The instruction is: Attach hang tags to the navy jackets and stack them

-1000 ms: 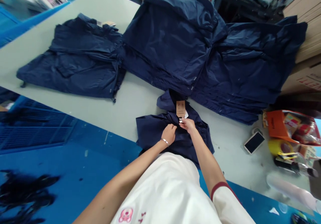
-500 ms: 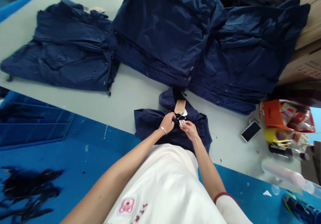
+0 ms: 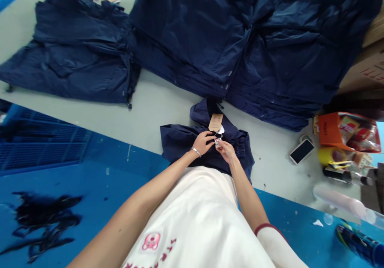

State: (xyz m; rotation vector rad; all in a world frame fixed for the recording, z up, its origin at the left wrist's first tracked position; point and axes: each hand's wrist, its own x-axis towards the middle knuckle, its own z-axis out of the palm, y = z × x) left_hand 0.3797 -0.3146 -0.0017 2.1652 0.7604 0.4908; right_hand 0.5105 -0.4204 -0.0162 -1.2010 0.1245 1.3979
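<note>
Fingers (image 3: 216, 143) both hands pinch sm tag (image 3: 217, 142) | crinkly navy garment (image 3: 180, 140)

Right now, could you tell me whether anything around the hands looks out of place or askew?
Mostly orderly. The folded navy garment hangs over the table's near edge, and dark strips lie scattered on the blue floor. Both hands pinch a small tag.

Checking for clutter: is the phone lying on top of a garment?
No, the phone lies on bare table, right of the small garment.
</note>
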